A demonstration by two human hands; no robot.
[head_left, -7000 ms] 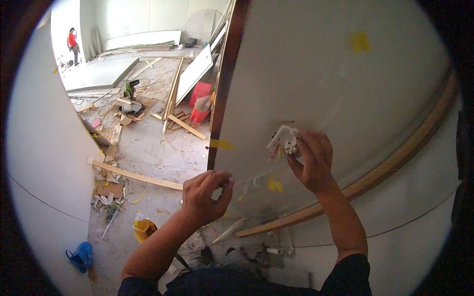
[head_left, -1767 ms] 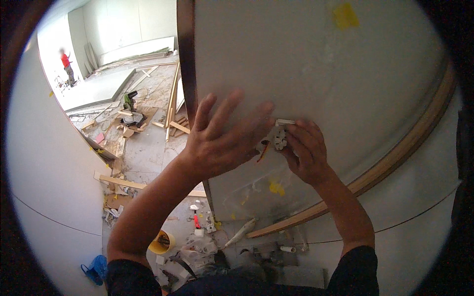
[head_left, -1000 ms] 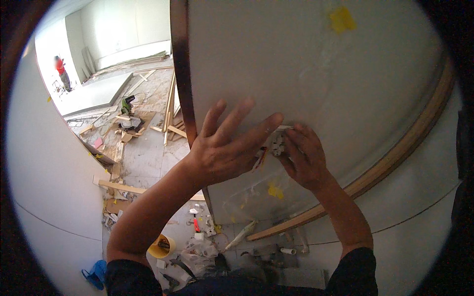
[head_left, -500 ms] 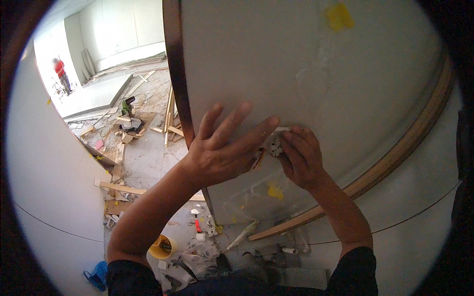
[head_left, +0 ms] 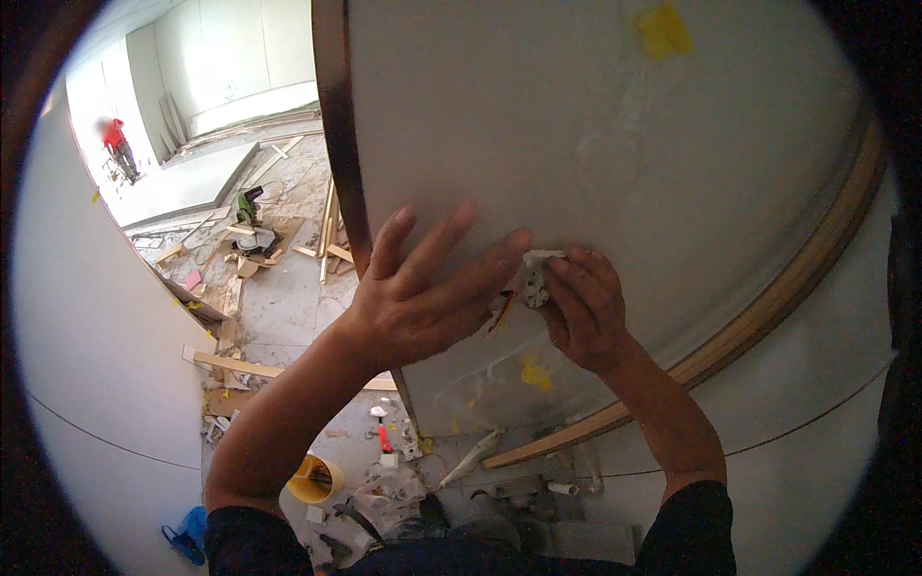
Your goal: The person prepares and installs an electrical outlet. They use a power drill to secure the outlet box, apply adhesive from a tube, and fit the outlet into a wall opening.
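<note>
My right hand grips a small white electrical fitting, like a wall switch or socket, its terminal side facing left. Below and left of the fitting, short coloured wires stick out beside my left hand. That left hand has its fingers spread, with the index fingertip close to the fitting's edge. Its thumb is hidden, so whether it touches the wires cannot be made out. Behind both hands stands a large pale panel with a dark edge on the left.
A curved wooden strip crosses the panel's lower right. On the littered floor are a yellow bucket, a red-handled tool and a blue bag-like thing. Farther off are a green saw, timber and a person in red.
My left hand has shifted slightly left, away from the fitting, so more of its terminal side shows. My right hand keeps its grip in nearly the same place.
</note>
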